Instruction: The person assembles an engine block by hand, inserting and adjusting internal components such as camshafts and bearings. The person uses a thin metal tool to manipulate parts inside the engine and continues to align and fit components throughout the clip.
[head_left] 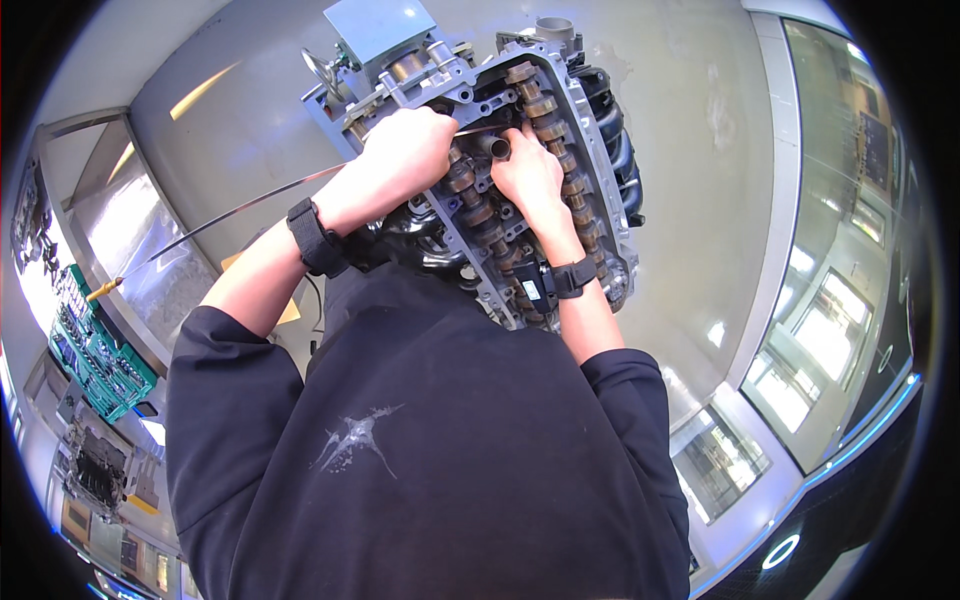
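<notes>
My left hand (410,145) is closed in a fist around a long thin oil dipstick (245,208). Its yellow handle end (105,289) sticks out far to the left, and its other end runs from the fist toward my right hand (530,178). The fingers of the right hand are bent down between two camshafts, near that end; whether they grip it is hidden. Both hands are over the opened top of an engine (590,140). A round dark tube (497,149) stands beside the right fingers. The left camshaft (478,213) and right camshaft (541,105) lie exposed.
A blue-grey box (380,22) of the stand rises behind the engine, with a handwheel (318,68) beside it. Black intake pipes (612,125) line the engine's right side. At far left are a green tool case (95,355) and another engine (97,465).
</notes>
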